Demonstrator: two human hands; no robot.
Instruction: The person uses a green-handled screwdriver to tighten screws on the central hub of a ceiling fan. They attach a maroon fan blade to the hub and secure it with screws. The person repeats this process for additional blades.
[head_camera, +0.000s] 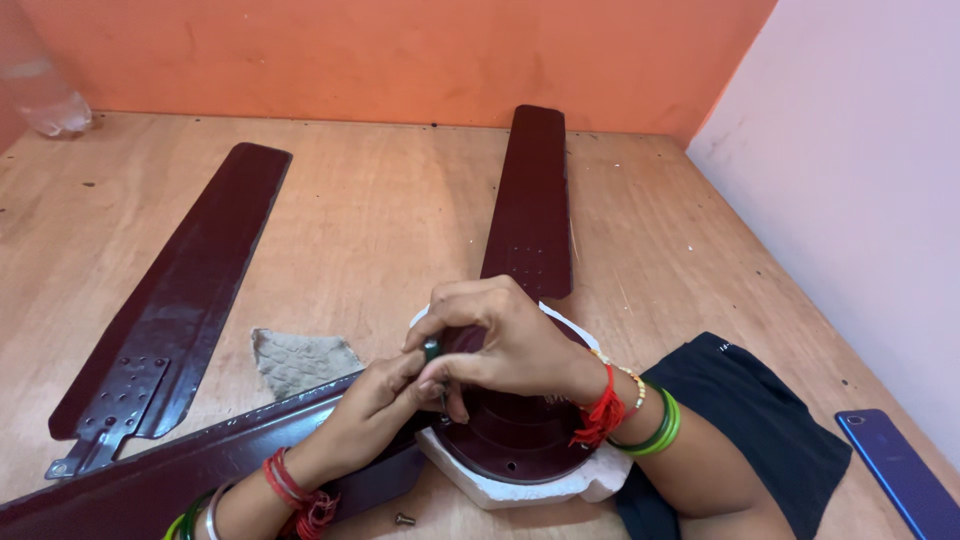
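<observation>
My right hand (505, 340) arches over the rim of the dark maroon fan motor housing (520, 435), fingers curled down tight onto a small dark green-tipped tool (432, 350), most likely a screwdriver; only its top shows between my fingers, and the shaft and tip are hidden behind both hands. My left hand (385, 395) comes in from below and pinches close at the same spot, fingertips pressed against the tool and the housing's edge, though I cannot tell whether it grips the tool or a screw underneath. The housing sits on a white foam block (520, 485), whose far side is mostly covered by my right hand. A fan blade (200, 465) runs from the housing toward the lower left and is cut off by the frame; its joint with the housing is hidden under my left hand. A second blade (530, 205) lies beyond the housing, its near end behind my right hand, and a third blade (170, 315) lies loose, well apart on the left. A loose screw (404, 519) rests on the wooden table (380, 210) just beside the foam. A blue phone (905, 475) at the right edge is partly cut off.
</observation>
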